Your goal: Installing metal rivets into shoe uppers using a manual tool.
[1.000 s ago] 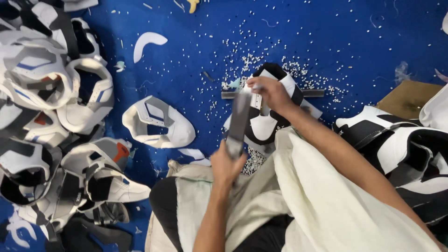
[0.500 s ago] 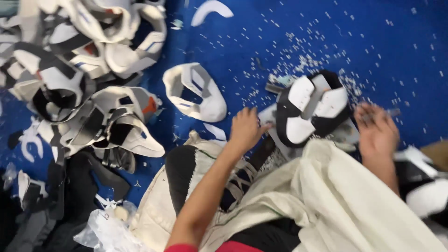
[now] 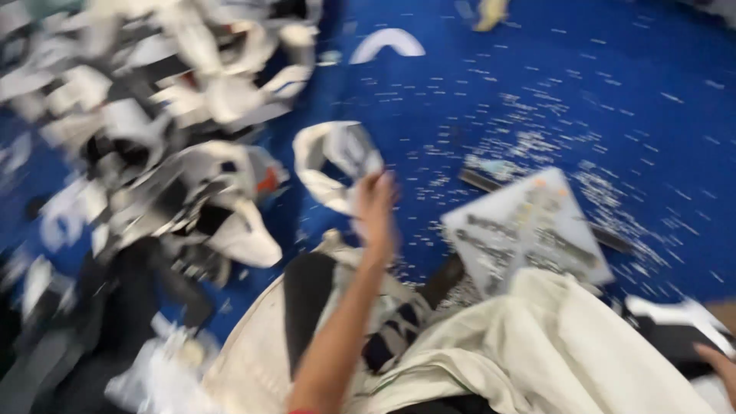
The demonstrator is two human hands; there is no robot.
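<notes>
The picture is smeared by motion. My left hand (image 3: 376, 205) stretches forward with its fingers out, right at the near edge of a white and grey shoe upper (image 3: 335, 157) that lies on the blue surface (image 3: 583, 92). I cannot tell whether it touches the upper. Only a sliver of my right hand (image 3: 719, 362) shows at the bottom right edge, beside a black and white shoe part (image 3: 675, 318); its fingers are hidden. A pale flat piece with dark marks (image 3: 529, 230) lies to the right of my left hand.
A heap of black and white shoe uppers (image 3: 184, 146) fills the left side. A cream cloth (image 3: 537, 353) covers my lap. White scraps (image 3: 529, 138) are strewn over the blue surface, and a white curved piece (image 3: 387, 42) lies far off.
My view swung left and down. My left hand has reached forward to the white and grey upper. My right hand dropped away from the middle to the bottom right edge.
</notes>
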